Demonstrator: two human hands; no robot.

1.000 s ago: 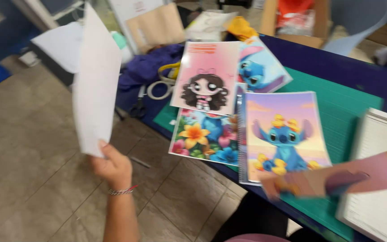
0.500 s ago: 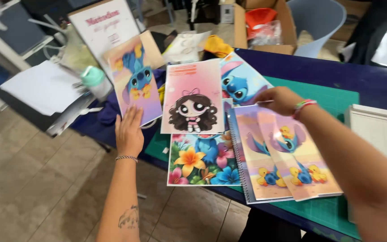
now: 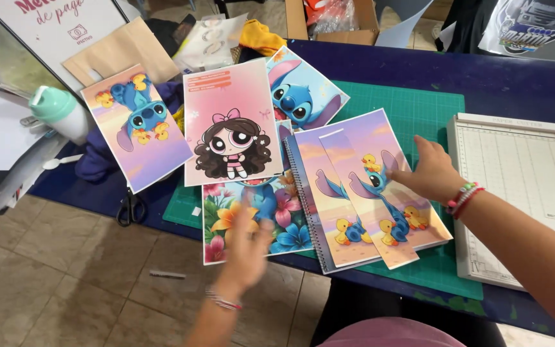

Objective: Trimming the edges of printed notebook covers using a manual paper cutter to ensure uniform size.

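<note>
My left hand [image 3: 245, 247] is blurred and hovers over a floral print sheet [image 3: 229, 218] at the table's near edge, holding nothing. My right hand [image 3: 431, 173] lies flat, fingers spread, on a loose cover sheet [image 3: 370, 193] showing a blue creature with yellow ducks. That sheet rests on a spiral notebook [image 3: 319, 186] with the same picture. Above them lie a pink sheet with a dark-haired cartoon girl [image 3: 232, 122], a blue creature face print [image 3: 303, 90] and an upside-down blue creature print [image 3: 137, 128] at the left.
A green cutting mat [image 3: 419, 109] covers the dark blue table. A white paper trimmer [image 3: 528, 186] stands at the right. Black scissors [image 3: 130, 209] hang near the table edge, and a mint bottle [image 3: 59, 109] sits left. A cardboard box [image 3: 335, 19] is behind, and a pen [image 3: 167, 274] lies on the floor tiles.
My left hand left the upside-down creature print and drew back over the floral sheet. My right hand slid from the notebook's top to the right side of the loose cover sheet.
</note>
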